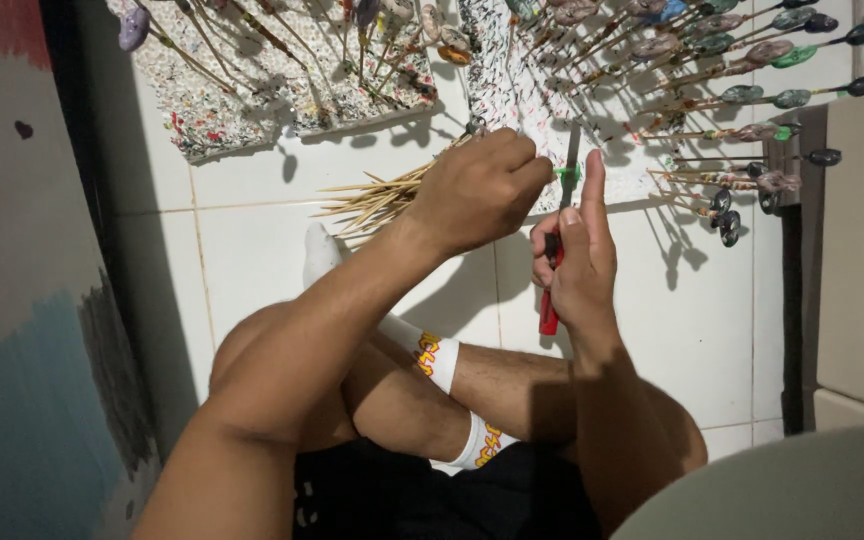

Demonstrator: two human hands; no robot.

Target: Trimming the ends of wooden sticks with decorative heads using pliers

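White floor tiles point(252, 230): my left hand point(477, 190) grips bare skewers point(372, 200), right hand point(577, 260) clasps red-handled tool point(550, 300); many painted sticks point(732, 95) done at 1 o'clock.

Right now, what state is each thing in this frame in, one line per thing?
Left hand: closed around a bundle of bamboo skewers.
Bamboo skewers: bunched, tips fanning out to the left.
Right hand: gripping the red-handled tool, index finger straight up.
Red-handled tool: upright, blade at a green piece.
Foam boards: flat on the tile floor, paint-speckled.
Painted pieces on sticks: stuck into the foam, leaning.
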